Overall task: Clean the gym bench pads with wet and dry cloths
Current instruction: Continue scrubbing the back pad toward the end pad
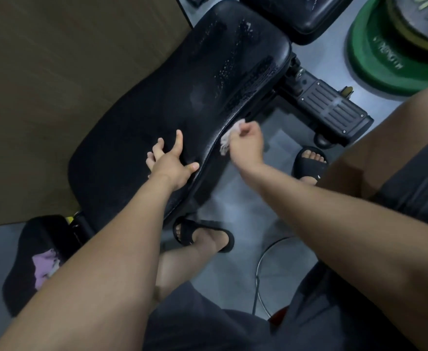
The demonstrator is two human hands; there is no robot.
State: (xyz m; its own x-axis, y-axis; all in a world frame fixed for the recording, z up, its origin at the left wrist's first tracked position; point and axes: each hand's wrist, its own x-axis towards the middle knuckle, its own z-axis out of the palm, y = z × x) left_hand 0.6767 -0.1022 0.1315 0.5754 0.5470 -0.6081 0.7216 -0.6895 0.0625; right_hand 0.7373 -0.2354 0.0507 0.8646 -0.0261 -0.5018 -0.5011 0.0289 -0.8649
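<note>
A long black bench pad (172,97) runs diagonally through the middle of the head view, with wet streaks and droplets on its upper right part. My left hand (170,160) rests flat on the pad's near end with fingers spread and thumb out. My right hand (246,144) grips a bunched whitish cloth (227,141) against the pad's right side edge. A second black pad (294,13) lies beyond, at the top. A smaller black pad (28,249) at lower left carries a crumpled pale purple cloth (44,268).
Green and yellow weight plates (397,46) are stacked at top right. The bench's black metal foot plate (332,107) juts out to the right on the grey floor. A brown mat (56,84) fills the left. My sandalled feet (202,235) stand beside the bench.
</note>
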